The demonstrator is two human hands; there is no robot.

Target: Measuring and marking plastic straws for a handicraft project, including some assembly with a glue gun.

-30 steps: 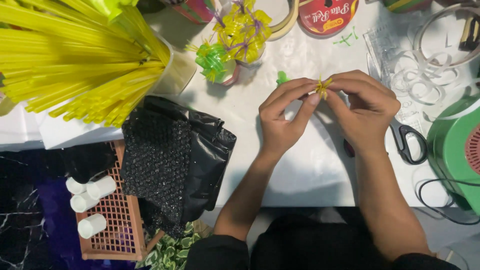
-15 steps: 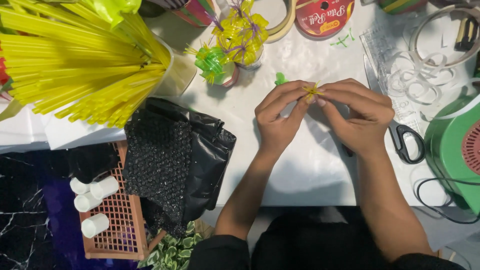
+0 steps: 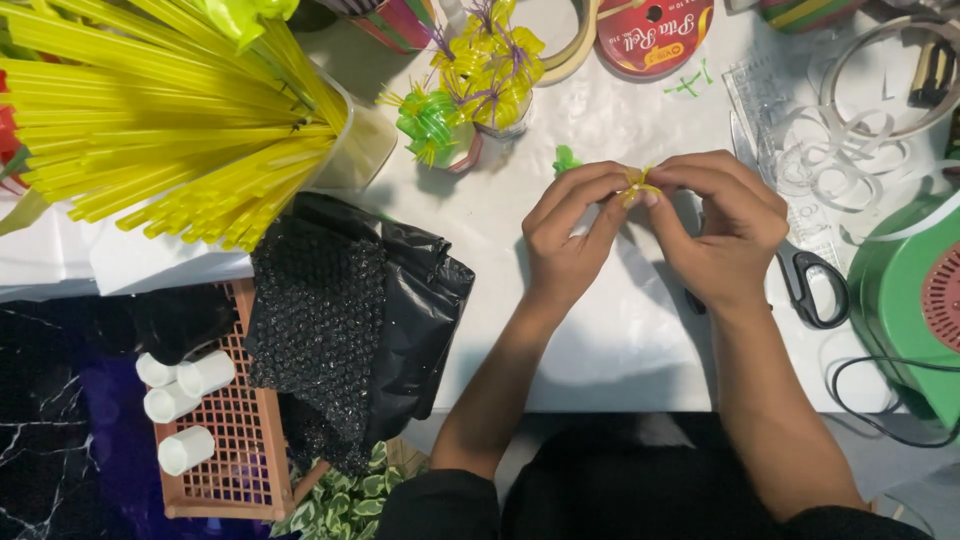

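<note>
Over white table (image 3: pixel 600 330), both hands pinching yellow ribbon piece (image 3: pixel 636 186)

White table (image 3: pixel 600 340), covered in pale sheet, carries everything. Landmark: black-handled scissors (image 3: pixel 810 285) near right edge. Left of scissors, small green scrap (image 3: pixel 566 158) on bare sheet. Further left, cup of yellow and green ribbon flowers (image 3: pixel 480 80). Far left of scissors, big bundle of yellow straws (image 3: pixel 160 120) in clear holder. Above scissors, clear ruler (image 3: pixel 770 90) and loose white ribbon curls (image 3: pixel 840 150). Up-left of scissors, red ribbon roll (image 3: pixel 655 35). Right of scissors, green round appliance (image 3: pixel 915 300), black cord (image 3: pixel 880 400) below it.
</note>
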